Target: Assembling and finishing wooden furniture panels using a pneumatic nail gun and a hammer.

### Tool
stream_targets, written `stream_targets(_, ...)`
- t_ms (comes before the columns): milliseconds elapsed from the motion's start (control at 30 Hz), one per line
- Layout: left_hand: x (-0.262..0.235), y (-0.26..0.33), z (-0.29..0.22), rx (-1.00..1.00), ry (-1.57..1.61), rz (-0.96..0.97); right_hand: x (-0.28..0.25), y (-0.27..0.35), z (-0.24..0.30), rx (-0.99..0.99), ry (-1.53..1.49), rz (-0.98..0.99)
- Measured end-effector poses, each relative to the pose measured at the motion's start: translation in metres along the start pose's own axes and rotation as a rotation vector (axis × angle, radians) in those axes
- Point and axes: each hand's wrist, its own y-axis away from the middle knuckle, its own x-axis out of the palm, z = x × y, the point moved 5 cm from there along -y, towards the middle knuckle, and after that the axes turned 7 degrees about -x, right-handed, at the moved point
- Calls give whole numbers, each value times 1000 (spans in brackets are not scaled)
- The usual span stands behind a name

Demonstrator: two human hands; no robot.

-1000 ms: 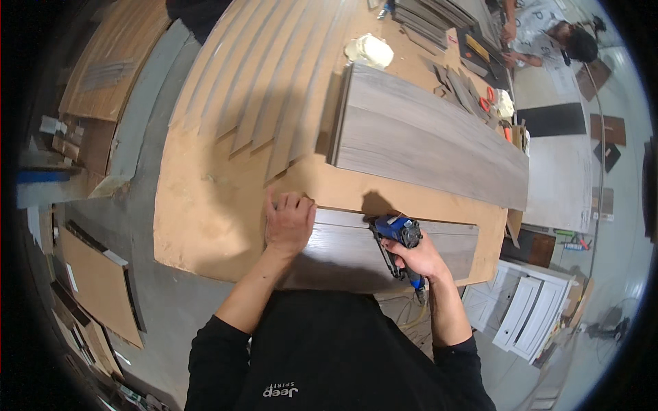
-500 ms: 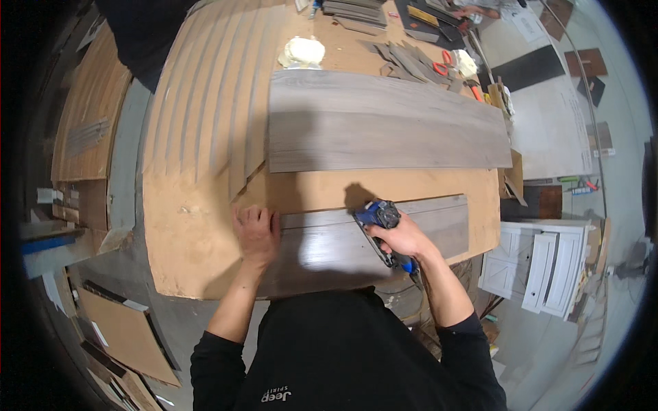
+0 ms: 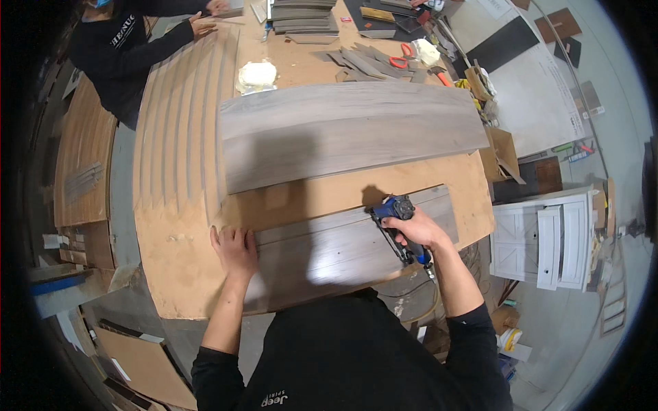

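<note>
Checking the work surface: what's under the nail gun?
Mostly the near panel: its grey top shows around the nail gun, which the right hand holds. Gun and hand cover the patch directly below; whether the tip touches can't be told.

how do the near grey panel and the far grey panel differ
The far panel looks longer than the near panel.
The near panel shows a bright glare patch; the far panel looks duller.
The left hand is at the near panel's left end; no hand is on the far panel.
Both are grey, wood-grained and lie on the table.
</note>
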Motion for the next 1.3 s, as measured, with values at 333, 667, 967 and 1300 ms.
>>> stream_targets(333, -2, -1, -5, 0, -35, 11, -19, -1, -4, -98, -125, 3)
stream_targets(667, -10, -3, -15, 7, 37, 19, -111, 2, -54, -30, -182, -191)
stream_targets(967, -6, -1, -15, 4, 4, 10, -119, -1, -71, -77, -271, -149)
stream_targets(1300, -10, 0, -19, 44, -22, 9, -193, 57, -142, 10, -294, -311)
